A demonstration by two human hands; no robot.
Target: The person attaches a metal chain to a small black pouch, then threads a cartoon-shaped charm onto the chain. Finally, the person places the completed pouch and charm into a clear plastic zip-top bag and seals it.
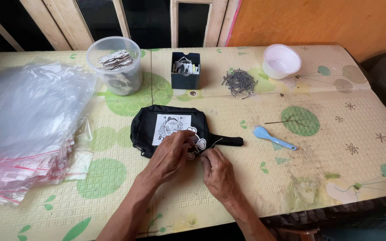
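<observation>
both hands pinched on black pouch (157,127) edge: left hand (169,156) on top, right hand (219,172) just beside its strap

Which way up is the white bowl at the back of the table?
Upright: the white bowl shows its open mouth and hollow inside.

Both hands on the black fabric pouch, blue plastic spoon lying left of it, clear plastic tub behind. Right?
Not quite: in the head view the blue plastic spoon lies right of the black fabric pouch, not left. Both hands, left hand and right hand, are on it; the clear plastic tub stands behind.
</observation>
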